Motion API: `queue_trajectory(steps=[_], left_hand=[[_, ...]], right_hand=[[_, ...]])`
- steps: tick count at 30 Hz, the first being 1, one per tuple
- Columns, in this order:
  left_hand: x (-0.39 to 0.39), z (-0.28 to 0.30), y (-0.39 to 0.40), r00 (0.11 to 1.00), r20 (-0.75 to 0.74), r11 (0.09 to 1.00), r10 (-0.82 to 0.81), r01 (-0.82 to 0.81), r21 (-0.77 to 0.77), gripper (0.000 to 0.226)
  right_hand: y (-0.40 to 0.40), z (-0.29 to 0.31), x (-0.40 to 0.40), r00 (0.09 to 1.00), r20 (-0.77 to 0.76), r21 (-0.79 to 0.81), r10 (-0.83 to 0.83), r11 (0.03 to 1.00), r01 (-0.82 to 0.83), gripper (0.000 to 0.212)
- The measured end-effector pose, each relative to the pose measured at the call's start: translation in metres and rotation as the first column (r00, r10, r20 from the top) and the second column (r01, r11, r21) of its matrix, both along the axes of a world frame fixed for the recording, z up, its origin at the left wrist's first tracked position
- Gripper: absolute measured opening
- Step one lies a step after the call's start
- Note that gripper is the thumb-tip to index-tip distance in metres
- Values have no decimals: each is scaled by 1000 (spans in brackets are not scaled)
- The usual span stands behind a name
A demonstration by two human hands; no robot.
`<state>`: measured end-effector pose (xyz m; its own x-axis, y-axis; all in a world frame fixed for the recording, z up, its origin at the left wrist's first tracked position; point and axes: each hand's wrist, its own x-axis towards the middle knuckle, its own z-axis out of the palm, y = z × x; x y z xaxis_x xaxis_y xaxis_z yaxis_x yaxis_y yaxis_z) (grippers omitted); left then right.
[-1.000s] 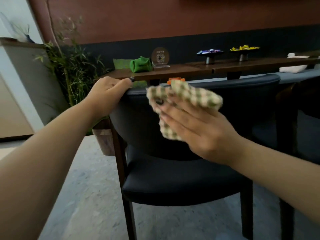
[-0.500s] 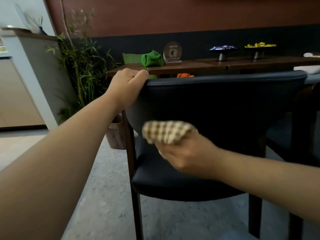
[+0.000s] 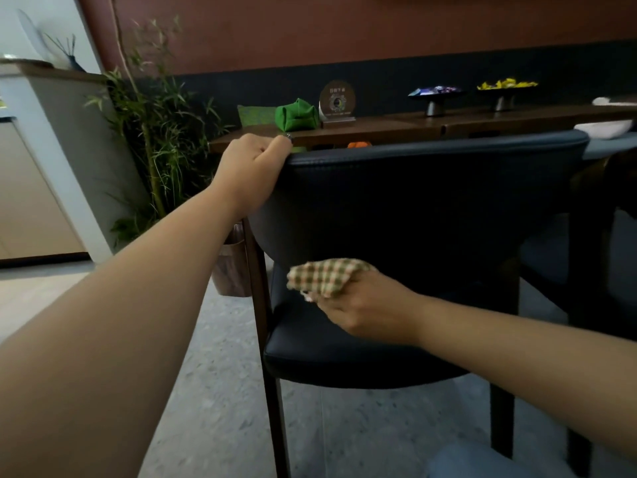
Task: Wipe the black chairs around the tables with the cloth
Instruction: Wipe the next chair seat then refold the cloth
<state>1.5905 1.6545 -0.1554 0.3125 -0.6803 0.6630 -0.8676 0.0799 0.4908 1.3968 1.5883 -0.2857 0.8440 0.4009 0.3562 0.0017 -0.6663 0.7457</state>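
Note:
A black padded chair (image 3: 431,208) with dark wooden legs faces away from me, pushed up to a wooden table (image 3: 396,127). My left hand (image 3: 251,174) grips the top left corner of its curved backrest. My right hand (image 3: 362,305) holds a green and cream checked cloth (image 3: 325,276) bunched over its fingers. The cloth presses against the lower left edge of the backrest, just above the seat.
On the table stand a green folded napkin (image 3: 296,113), a round sign (image 3: 337,103) and two small dishes (image 3: 436,94). A bamboo plant in a wooden pot (image 3: 231,267) stands left of the chair. A second dark chair (image 3: 596,236) is at the right. Grey floor lies below.
My right hand has dragged the cloth from the top of the backrest down to its lower edge. My left hand has kept its grip on the backrest corner.

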Motion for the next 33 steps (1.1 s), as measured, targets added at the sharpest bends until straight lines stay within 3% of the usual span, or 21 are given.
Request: queue_trajectory(steps=[4,7,10,12,14,16,18,20,23,26,28,30,33], left_hand=[[-4,-3,2,1000,16,1000,11,-10,-18,47],[-9,-8,4,1000,22,999,14,-13,-42,54],[-15,-8,7,999,42,998,29,-26,-63,56],[-20,-4,10,997,67,999,35,-33,-38,53],[-34,4,15,989,146,999,9,-14,31,49],[-66,19,15,953,290,988,-90,48,149,49],[-108,34,1,858,475,958,-194,62,279,48],[-147,42,-19,783,572,931,-243,21,366,49],[-186,45,-48,750,627,918,-211,-69,391,45],[-204,42,-64,660,735,932,-153,-151,329,41],[-210,39,-69,589,802,958,-102,-158,239,41],[-211,35,-70,529,848,979,-34,-154,135,42],[-211,31,-68,475,879,983,34,-176,57,48]], right_hand=[[-9,39,-36,946,286,91,153,978,-186,32],[-25,62,-57,832,545,96,99,979,-180,37],[-32,35,-64,889,458,226,14,965,-132,31],[-32,11,-73,949,314,237,27,966,-106,29],[-33,0,-83,961,274,251,32,962,-103,30],[-32,4,-90,914,404,309,26,937,-163,34],[-29,17,-94,783,620,391,-39,881,-266,39],[-26,31,-97,618,770,490,-159,767,-414,43],[-29,42,-104,418,836,548,-355,525,-651,52],[-49,53,-123,155,773,401,-615,285,-871,61],[-77,65,-145,52,665,284,-745,188,-940,55],[-107,76,-160,123,576,327,-808,89,-941,41],[-132,84,-150,338,500,497,-797,-55,-866,25]])
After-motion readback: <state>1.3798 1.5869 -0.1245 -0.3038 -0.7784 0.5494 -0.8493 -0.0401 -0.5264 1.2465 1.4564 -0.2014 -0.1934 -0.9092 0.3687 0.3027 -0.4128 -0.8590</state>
